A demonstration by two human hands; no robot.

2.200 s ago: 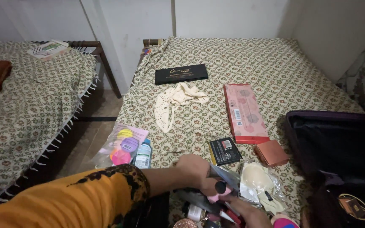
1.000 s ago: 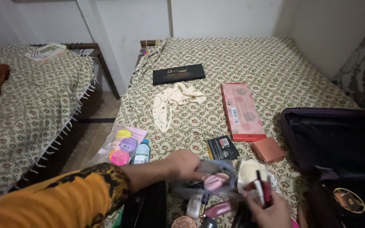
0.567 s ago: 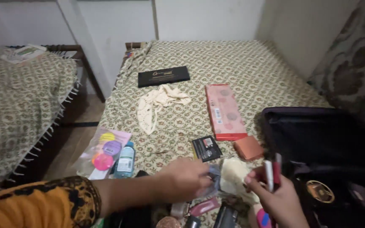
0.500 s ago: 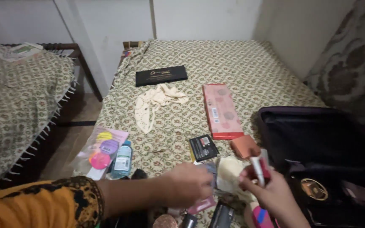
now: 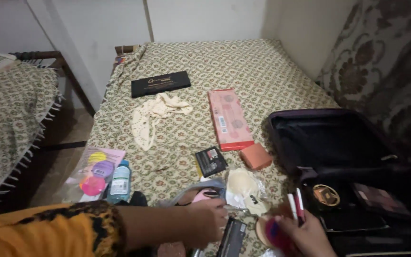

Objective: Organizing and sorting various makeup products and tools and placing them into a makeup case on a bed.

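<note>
Lipsticks (image 5: 296,206) | right hand (image 5: 305,235) still gripping, now nearer black case (image 5: 357,157) | left hand (image 5: 205,221) grips clear pouch (image 5: 200,192)

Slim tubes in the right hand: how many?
2 slim tubes, one white and one red, upright side by side between the right hand's fingers, in front of the open dark case. More may be hidden in the clutter under the left hand.

Dim, soft indoor light; slight motion blur, wide-angle stretch at edges.
</note>
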